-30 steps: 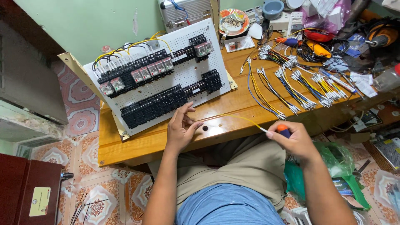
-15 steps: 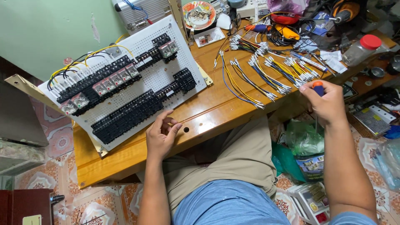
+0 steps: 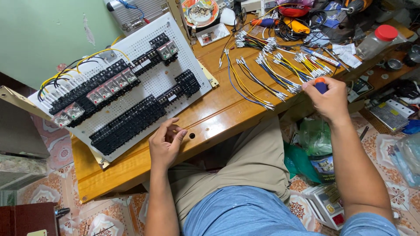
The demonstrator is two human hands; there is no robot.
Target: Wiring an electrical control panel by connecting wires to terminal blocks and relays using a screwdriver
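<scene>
A white perforated panel (image 3: 151, 83) with rows of black terminal blocks, relays and yellow and black wires leans on the wooden table (image 3: 218, 113). My left hand (image 3: 165, 142) rests at the table's front edge just below the panel, fingers loosely curled, holding nothing that I can see. My right hand (image 3: 326, 100) grips a screwdriver with a blue and orange handle (image 3: 320, 84) beside several bundles of short blue, yellow and black wires (image 3: 271, 70) with white sleeved ends spread on the table.
A clear bottle with a red cap (image 3: 377, 40), a plate of small parts (image 3: 200, 11), tools and cables crowd the table's far side. Green bags (image 3: 315, 140), boxes and a metal grille (image 3: 389, 114) lie on the tiled floor at my right.
My right hand with the screwdriver has moved from the table's front edge out to the wire bundles at the right. My left hand has stayed by the panel's lower edge. The view has swung right.
</scene>
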